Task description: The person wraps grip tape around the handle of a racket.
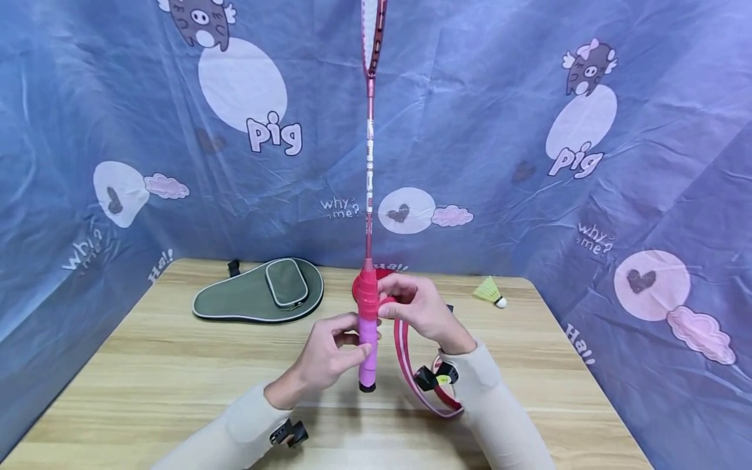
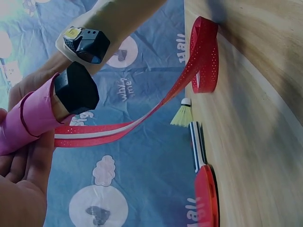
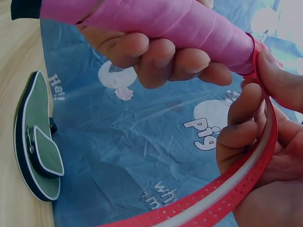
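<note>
At the left of the desk (image 1: 147,405), toward the back, we see a green case (image 1: 235,300) lying flat with its pocket (image 1: 286,282) facing up, set there, we think, to leave room in front. Next comes the left grip (image 1: 326,352), curled round the pink lower handle (image 1: 367,339), we judge to steady the racket (image 1: 369,228). The racket stands upright at the centre, its butt raised above the desk, probably so that the handle can be reached all round. Behind it lies a red paddle (image 2: 207,191), mostly hidden in the head view. Just right of the handle, the right grip (image 1: 417,310) pinches the red tape (image 3: 208,201) beside the turns round the handle's upper part; we take this as holding them tight. The loose tape hangs in a loop and curls low by the desk. Farther right, well apart, lies a shuttlecock (image 1: 490,292).

As for writing, from the left we read "why me?", "Ha!!" and "pig" on the cloth (image 1: 470,130). The racket's shaft carries print (image 1: 369,163) too small for us to read. Farther right, the cloth repeats its words.
</note>
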A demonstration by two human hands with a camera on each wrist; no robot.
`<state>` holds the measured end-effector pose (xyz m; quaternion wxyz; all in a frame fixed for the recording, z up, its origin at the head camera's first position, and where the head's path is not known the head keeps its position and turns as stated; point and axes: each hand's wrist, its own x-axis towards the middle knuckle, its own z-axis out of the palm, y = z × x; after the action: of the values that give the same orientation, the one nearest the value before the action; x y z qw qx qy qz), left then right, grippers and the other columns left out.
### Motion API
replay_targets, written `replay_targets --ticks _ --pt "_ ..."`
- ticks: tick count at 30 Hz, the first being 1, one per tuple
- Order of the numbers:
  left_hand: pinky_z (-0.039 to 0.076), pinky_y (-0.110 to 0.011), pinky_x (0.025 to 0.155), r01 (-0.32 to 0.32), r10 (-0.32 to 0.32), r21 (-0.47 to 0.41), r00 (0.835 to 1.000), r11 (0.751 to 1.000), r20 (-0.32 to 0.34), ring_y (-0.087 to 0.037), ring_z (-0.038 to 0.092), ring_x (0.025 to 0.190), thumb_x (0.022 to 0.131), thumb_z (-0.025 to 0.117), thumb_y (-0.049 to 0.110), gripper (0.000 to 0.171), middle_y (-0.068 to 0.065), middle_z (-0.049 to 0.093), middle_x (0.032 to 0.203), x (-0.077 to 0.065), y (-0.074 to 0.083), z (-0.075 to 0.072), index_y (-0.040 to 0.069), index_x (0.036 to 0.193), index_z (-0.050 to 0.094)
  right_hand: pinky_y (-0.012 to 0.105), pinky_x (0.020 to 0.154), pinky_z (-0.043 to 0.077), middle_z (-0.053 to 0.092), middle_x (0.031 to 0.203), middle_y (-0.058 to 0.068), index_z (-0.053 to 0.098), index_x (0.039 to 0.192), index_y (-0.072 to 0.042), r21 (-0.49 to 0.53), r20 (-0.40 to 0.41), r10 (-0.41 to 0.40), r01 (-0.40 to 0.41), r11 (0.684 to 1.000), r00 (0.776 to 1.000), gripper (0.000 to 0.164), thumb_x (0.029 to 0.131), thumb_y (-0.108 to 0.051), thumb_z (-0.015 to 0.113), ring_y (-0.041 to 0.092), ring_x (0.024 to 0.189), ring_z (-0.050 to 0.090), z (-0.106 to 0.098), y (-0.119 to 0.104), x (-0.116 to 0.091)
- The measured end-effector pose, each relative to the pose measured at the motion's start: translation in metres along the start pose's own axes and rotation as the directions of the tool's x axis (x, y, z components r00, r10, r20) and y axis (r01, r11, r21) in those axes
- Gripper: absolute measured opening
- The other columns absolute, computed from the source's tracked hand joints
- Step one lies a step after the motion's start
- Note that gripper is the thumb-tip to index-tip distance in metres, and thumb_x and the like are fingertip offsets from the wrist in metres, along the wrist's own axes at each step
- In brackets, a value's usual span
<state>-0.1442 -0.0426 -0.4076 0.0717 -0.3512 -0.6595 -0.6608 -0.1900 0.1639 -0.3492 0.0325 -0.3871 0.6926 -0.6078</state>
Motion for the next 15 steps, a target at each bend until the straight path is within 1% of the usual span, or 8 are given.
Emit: replay_targets --ticks 4,8,10,12,15 --pt "0.062 -0.03 0.084 0.003 -0.002 -0.011 1.0 1.0 0.02 -0.008 0.07 0.094 0.082 0.061 -0.008 0.029 -0.028 0.071 0.101 0.0004 0.0001 0.0002 -0.01 0.11 0.067 0.026 0.072 0.06 0.072 0.092 -0.007 0.064 0.115 0.016 -0.022 0.033 0.031 -0.03 0.999 0.999 0.047 0.088 -0.02 0.078 0.006 0.079 0.068 -0.0021 0.0008 -0.0002" --pt "0.062 -0.03 0.084 0.0 0.0 -0.009 1.0 1.0 0.031 -0.009 0.07 0.092 0.081 0.06 -0.009 0.026 -0.029 0.07 0.098 0.0012 0.0005 0.0007 -0.008 0.105 0.068 0.025 0.075 0.06 0.074 0.096 -0.009 0.065 0.116 0.016 -0.032 0.067 0.065 -0.063 0.998 0.996 0.049 0.087 -0.022 0.079 0.006 0.083 0.068 -0.0042 -0.0001 -0.0008" --pt "0.062 -0.031 0.084 0.001 -0.001 -0.013 0.999 1.0 0.04 -0.008 0.069 0.09 0.081 0.06 -0.01 0.025 -0.028 0.07 0.097 0.0013 0.0013 0.0011 -0.007 0.105 0.068 0.023 0.075 0.059 0.074 0.097 -0.011 0.066 0.116 0.015 -0.042 0.079 0.068 -0.064 0.997 0.995 0.049 0.087 -0.023 0.079 0.005 0.084 0.068 -0.005 -0.0012 -0.0014" --pt "0.062 -0.031 0.084 0.006 -0.005 -0.019 0.999 1.0 0.051 -0.008 0.069 0.088 0.081 0.061 -0.01 0.026 -0.028 0.07 0.097 0.0012 0.0024 0.0014 -0.007 0.107 0.067 0.02 0.074 0.057 0.074 0.097 -0.011 0.067 0.113 0.014 -0.05 0.089 0.057 -0.052 0.997 0.994 0.047 0.087 -0.023 0.079 0.004 0.084 0.066 -0.0051 -0.0021 -0.0017" --pt "0.062 -0.031 0.086 0.033 -0.032 -0.017 0.998 0.999 0.05 -0.007 0.068 0.091 0.084 0.064 -0.007 0.027 -0.026 0.071 0.1 0.0015 0.005 0.0019 -0.006 0.111 0.068 0.019 0.07 0.055 0.071 0.096 -0.01 0.069 0.107 0.013 -0.063 0.093 0.007 -0.001 0.998 0.996 0.039 0.089 -0.02 0.078 0.003 0.081 0.063 -0.004 -0.0022 -0.0014"
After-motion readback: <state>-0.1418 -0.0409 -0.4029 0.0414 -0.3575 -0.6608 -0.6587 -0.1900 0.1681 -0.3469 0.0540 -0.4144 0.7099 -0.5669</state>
